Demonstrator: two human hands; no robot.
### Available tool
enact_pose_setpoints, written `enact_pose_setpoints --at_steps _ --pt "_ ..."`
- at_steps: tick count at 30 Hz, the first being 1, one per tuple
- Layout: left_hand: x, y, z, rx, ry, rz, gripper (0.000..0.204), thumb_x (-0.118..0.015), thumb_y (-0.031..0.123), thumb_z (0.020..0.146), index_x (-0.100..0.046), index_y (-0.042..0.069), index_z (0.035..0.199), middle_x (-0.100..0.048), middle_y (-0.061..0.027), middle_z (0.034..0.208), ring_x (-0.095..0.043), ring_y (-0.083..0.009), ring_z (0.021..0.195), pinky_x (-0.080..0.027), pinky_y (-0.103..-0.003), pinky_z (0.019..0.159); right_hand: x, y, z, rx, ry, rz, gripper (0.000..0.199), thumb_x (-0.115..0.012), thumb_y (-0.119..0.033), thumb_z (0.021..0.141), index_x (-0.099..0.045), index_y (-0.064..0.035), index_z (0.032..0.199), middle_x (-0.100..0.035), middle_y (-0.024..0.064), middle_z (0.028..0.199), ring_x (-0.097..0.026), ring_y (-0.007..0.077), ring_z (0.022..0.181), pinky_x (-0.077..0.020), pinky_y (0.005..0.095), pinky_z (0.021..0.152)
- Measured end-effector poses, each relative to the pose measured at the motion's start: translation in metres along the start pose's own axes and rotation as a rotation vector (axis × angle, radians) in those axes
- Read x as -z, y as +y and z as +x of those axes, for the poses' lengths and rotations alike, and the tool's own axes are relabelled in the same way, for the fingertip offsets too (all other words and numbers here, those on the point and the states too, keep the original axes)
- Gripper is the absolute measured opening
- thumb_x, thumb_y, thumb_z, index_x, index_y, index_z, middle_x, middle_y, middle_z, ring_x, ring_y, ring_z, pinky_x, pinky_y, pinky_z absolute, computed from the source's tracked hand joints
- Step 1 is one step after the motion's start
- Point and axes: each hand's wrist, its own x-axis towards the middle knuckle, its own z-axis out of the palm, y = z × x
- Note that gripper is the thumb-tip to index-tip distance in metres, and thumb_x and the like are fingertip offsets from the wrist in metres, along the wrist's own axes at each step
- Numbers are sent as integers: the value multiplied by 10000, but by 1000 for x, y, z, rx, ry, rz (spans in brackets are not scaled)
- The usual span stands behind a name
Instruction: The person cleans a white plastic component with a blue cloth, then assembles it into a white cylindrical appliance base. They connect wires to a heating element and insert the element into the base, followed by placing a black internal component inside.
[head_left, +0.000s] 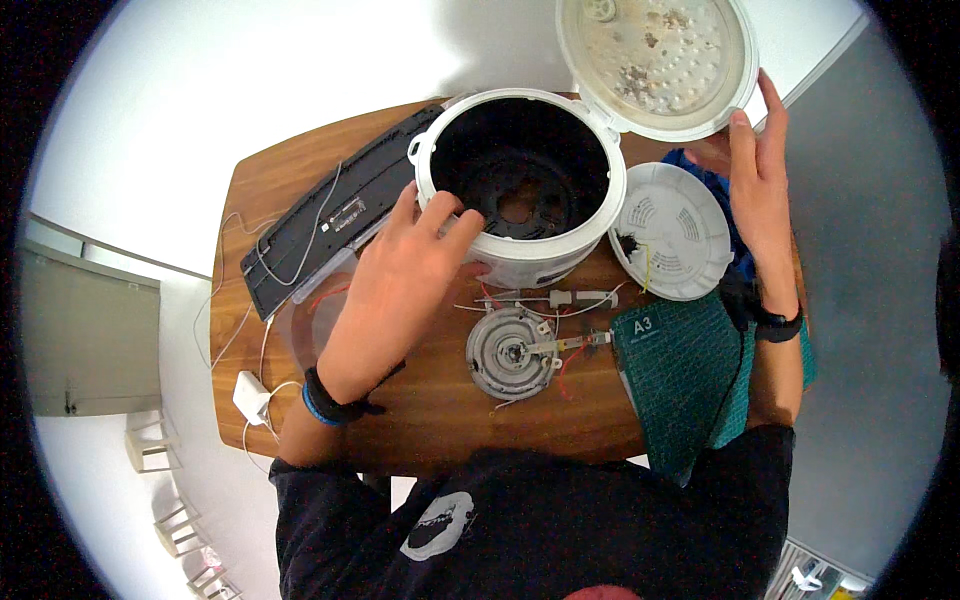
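Observation:
A white rice cooker body (560, 248) stands on the table with its dark inside showing and a ragged hole in its bottom. My left hand (412, 255) grips its near-left rim, fingertips over the edge. The lid (665, 50), stained on its underside, is swung up at the far right and meets the body at the hinge side. My right hand (762, 185) holds the lid's right edge between thumb and fingers. Close in front of the body lies a round metal heating plate (485, 365) with wires. A round white bottom cover (680, 235) leans beside the body.
Left of the cooker lies a black keyboard (330, 225), underside up, with a cable across it. A white power adapter (251, 398) sits at the table's left edge. At the right are a green cutting mat (665, 385), a screwdriver (585, 299) and dark blue cloth (741, 262).

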Motion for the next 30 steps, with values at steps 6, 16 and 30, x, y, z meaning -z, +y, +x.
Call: enact_pose_setpoints --at_steps 6,16,30 --pt "-1 0 -2 -28 29 10 489 -877 143 906 -664 76 1341 -622 -149 1350 -652 -502 1350 -672 -520 985 -5 -20 -13 -25 -101 -142 760 -569 -267 1225 -113 -148 1822 -692 272 1436 -775 279 1209 -695 411 888" --pt "7 0 -7 -19 2 -20 680 -863 74 879 -625 88 1517 -550 -155 1649 -568 -451 1500 -588 -517 1168 -8 -44 -32 41 78 -588 622 -686 -291 1171 -377 -49 1654 -802 289 1190 -823 403 1061 -663 481 857" --pt "23 12 -18 -45 -35 20 637 -821 47 886 -697 144 1503 -556 -83 1723 -514 -447 1590 -556 -533 1224 -58 -16 -108 364 -1145 -530 498 -855 -246 951 -604 -12 1313 -726 185 1164 -726 451 1100 -586 535 988"
